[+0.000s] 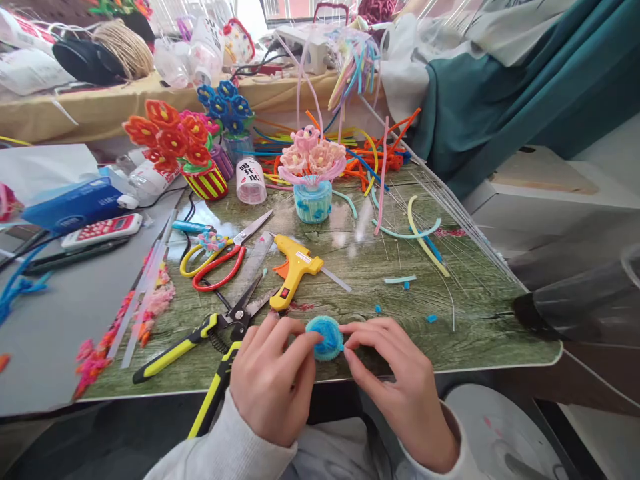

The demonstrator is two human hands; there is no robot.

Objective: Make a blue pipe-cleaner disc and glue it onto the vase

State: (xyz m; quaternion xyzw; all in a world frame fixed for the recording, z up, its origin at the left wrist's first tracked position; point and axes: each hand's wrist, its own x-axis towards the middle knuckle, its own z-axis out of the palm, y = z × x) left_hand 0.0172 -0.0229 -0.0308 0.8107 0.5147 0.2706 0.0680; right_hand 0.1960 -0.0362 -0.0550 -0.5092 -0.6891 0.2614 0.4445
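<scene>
At the table's front edge, a small round blue pipe-cleaner piece (326,339) has a light-blue rim and a darker blue middle. My left hand (275,377) grips it from the left, with a finger over its face. On the other side, my right hand (395,383) pinches at the rim, where a small blue bit shows between thumb and finger. Just beyond lies a yellow hot glue gun (296,267) with a clear stick in its back. Pruning shears (235,323) with yellow-black handles rest beside my left hand, below red-and-yellow scissors (220,260).
A pink pipe-cleaner flower pot (313,197) stands mid-table, with red flowers (170,137) and blue flowers (225,107) behind left. Loose pipe cleaners (427,237), thin wires and blue scraps (432,319) lie right. Clear glue sticks (145,293) and a calculator (103,231) are left.
</scene>
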